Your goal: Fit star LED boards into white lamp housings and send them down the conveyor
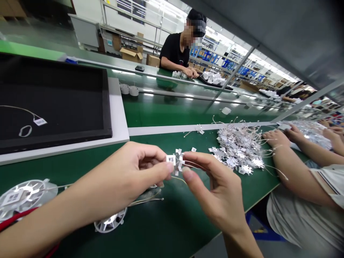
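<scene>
The small star-shaped metal piece (176, 160) was pinched between the left hand (129, 172) and right hand (215, 190), held above the desk (166, 222), its wire trailing rightward.

both forearms are bare to the frame edge; left hand (126, 175) and right hand (220, 197) ungloved, ringless

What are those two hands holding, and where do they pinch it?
Both hold one small star-shaped metal piece: the left hand pinches its left edge, the right hand its right edge.
</scene>
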A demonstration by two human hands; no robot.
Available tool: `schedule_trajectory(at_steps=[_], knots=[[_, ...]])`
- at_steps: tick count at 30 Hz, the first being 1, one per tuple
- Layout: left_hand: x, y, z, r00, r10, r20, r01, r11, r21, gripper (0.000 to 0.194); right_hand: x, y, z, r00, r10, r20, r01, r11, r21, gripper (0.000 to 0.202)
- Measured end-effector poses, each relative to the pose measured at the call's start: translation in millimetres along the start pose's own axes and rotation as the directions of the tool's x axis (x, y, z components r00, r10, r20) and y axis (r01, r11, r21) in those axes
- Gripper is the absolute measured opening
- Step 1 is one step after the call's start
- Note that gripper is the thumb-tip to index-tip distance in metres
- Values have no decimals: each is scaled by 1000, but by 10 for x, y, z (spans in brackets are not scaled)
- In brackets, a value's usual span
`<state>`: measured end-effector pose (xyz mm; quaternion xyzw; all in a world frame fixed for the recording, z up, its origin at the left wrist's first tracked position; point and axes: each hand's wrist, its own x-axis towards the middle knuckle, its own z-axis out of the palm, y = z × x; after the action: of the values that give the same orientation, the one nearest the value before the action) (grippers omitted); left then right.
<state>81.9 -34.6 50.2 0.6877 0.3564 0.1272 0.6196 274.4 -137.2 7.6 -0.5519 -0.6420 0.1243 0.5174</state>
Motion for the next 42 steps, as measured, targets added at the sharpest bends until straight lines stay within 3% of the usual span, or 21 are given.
schedule_trajectory(at_steps=[4,10,14,20,30,36,42], knots=[[-19,-17,33,996,68,-49,-62,991,120,32,-8,27,-54,989,23,146,-25,1000,11,67],[-40,-39,62,967,248,-53,-213,909,358,35,24,41,-98,984,52,169,-58,998,32,50],[-36,-60,77,956,292,-41,-253,885,391,30,9,101,-129,975,85,204,-111,987,120,56],[-89,4,104,977,197,-87,-168,949,266,26,-14,159,-100,963,148,227,-206,944,257,57],[-62,13,4,995,-99,10,99,995,14,27,40,41,-88,975,124,187,-172,949,265,58],[-8,-34,18,994,-90,62,96,989,-115,28,52,-14,-64,983,118,138,-151,953,263,58],[46,-93,94,999,-29,32,38,946,-323,22,59,-53,-56,983,116,142,-156,935,319,64]])
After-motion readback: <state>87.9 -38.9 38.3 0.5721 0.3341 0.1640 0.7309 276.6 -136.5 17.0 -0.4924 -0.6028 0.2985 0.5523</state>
